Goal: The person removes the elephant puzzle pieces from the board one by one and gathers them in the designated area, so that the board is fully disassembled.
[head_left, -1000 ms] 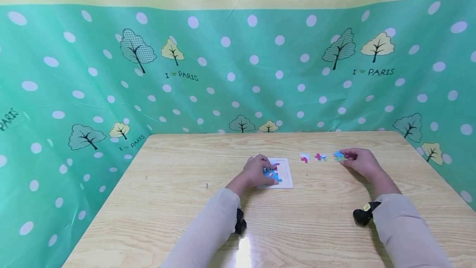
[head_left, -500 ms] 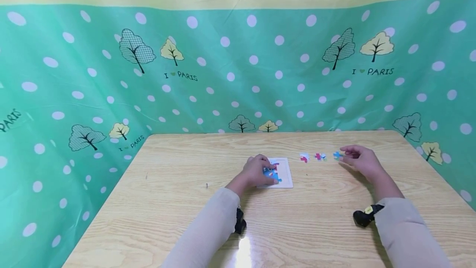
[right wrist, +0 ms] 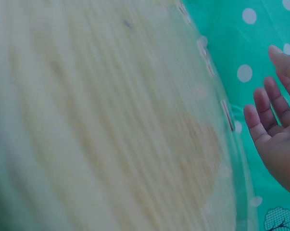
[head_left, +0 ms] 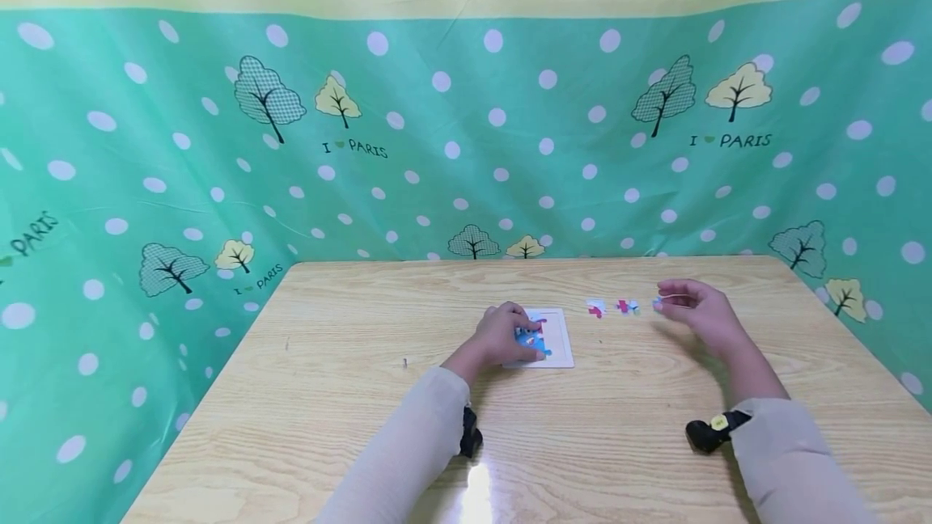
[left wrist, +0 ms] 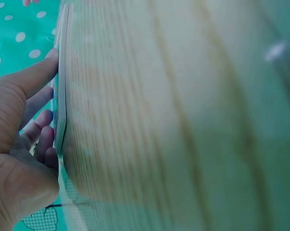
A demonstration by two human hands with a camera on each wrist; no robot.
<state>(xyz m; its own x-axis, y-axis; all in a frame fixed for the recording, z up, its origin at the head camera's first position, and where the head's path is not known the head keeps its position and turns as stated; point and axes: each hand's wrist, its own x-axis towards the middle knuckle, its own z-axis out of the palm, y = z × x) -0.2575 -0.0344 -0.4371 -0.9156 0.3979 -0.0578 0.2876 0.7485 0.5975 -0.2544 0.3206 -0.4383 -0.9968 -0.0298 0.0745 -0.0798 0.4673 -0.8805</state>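
My left hand (head_left: 504, 335) rests on a white-bordered jigsaw puzzle board (head_left: 559, 338), covering its left part. Blue and red assembled pieces show between thumb and index finger. In the left wrist view, the fingertips touch the top face of the puzzle board (left wrist: 63, 91). My right hand (head_left: 702, 312) hovers at the right over a blue puzzle piece (head_left: 658, 303), which its fingers partly hide. Seen from the right wrist, the raised right hand (right wrist: 284, 149) has loosely spread fingers, apart from the puzzle piece (right wrist: 227, 114) lying on the table.
Left of the right hand, a red-and-white puzzle piece (head_left: 596, 309) and a red, blue and green one (head_left: 628, 306) lie in a row on the wooden table (head_left: 582, 443). A green dotted curtain (head_left: 451, 144) hangs behind and beside the table.
The right hand, which touched the blue piece a second ago, has lifted, with its fingertips shifting slightly left over the piece. The left hand and board have stayed put.
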